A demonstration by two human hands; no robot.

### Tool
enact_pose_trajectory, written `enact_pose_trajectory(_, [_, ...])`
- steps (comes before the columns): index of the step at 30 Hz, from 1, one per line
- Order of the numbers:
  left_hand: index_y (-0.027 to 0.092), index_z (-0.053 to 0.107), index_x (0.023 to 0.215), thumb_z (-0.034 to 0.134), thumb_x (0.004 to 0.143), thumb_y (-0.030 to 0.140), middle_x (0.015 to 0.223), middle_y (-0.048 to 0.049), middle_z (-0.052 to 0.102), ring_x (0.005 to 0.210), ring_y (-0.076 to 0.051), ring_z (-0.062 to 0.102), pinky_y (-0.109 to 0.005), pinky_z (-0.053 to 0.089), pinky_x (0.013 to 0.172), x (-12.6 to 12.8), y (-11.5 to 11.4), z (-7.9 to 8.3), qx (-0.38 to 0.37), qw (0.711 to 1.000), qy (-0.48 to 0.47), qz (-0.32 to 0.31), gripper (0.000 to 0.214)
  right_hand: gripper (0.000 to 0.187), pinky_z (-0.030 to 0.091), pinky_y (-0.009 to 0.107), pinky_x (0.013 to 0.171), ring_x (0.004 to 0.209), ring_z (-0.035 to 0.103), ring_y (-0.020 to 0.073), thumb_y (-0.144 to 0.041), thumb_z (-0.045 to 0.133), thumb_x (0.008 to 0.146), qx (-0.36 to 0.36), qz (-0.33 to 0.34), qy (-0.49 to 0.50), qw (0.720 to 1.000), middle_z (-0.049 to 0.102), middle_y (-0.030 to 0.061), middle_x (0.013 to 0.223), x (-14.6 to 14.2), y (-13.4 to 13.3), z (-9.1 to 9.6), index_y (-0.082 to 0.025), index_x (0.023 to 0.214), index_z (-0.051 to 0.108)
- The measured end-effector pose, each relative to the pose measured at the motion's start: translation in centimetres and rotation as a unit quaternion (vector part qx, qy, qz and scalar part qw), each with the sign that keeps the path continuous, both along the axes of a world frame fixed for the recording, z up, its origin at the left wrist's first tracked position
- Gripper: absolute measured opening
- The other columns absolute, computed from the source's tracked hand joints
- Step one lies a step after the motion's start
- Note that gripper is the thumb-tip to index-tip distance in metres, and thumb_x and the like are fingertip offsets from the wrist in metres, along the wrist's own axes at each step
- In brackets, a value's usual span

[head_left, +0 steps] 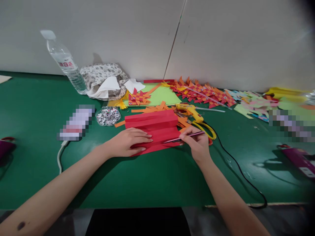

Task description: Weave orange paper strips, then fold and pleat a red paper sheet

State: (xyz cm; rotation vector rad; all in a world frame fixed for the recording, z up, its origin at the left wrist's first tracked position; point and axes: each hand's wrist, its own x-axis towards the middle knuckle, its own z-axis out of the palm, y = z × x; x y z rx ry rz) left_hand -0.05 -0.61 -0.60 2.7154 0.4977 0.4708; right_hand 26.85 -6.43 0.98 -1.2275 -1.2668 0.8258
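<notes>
A folded red paper sheet [154, 126] lies on the green table [157, 177] in front of me. My left hand [128, 142] lies flat on its near left part, fingers stretched out, pressing it down. My right hand [197, 144] pinches a thin dark red pen [184, 137], whose tip rests on the paper's right edge. Orange paper strips [152, 108] lie just behind the red sheet.
A yellow glue gun [194, 114] with a black cord lies right of the paper. Behind are a dish of googly eyes [108, 116], a water bottle [65, 64], a cloth bag [103, 78], green paper [161, 95] and several woven paper fish [204, 91].
</notes>
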Motion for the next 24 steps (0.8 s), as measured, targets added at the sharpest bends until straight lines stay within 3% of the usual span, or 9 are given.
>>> enact_pose_trajectory(8, [0.023, 0.057, 0.129, 0.05, 0.093, 0.031, 0.128, -0.0066, 0.062, 0.12, -0.023, 0.055, -0.04, 0.044, 0.103, 0.0, 0.0, 0.0, 0.002, 1.0, -0.003, -0.001, 0.037, 0.022, 0.056, 0.026, 0.054, 0.052, 0.064, 0.0132, -0.035, 0.073, 0.071, -0.072, 0.095, 0.016, 0.993, 0.06, -0.0016, 0.058, -1.2, 0.0, -0.4, -0.018, 0.065, 0.061])
enact_pose_trajectory(14, [0.023, 0.056, 0.129, 0.051, 0.093, 0.03, 0.127, -0.0059, 0.062, 0.12, -0.023, 0.055, -0.04, 0.043, 0.103, -0.1, 0.0, 0.0, 0.003, 1.0, -0.003, -0.005, 0.037, 0.025, 0.058, 0.028, 0.058, 0.056, 0.066, 0.0146, -0.039, 0.074, 0.072, -0.108, 0.12, 0.02, 0.987, 0.061, -0.0011, 0.061, -1.4, 0.3, -0.9, -0.018, 0.068, 0.061])
enact_pose_trajectory(24, [0.023, 0.056, 0.129, 0.051, 0.093, 0.03, 0.127, -0.0054, 0.062, 0.12, -0.023, 0.055, -0.039, 0.043, 0.103, -0.1, -0.1, 0.2, 0.001, 1.0, 0.001, -0.002, 0.037, 0.016, 0.05, 0.024, 0.05, 0.05, 0.058, 0.0115, -0.028, 0.072, 0.069, -0.052, 0.046, -0.004, 0.998, 0.057, -0.0023, 0.056, -0.4, 0.2, -0.2, -0.018, 0.062, 0.062])
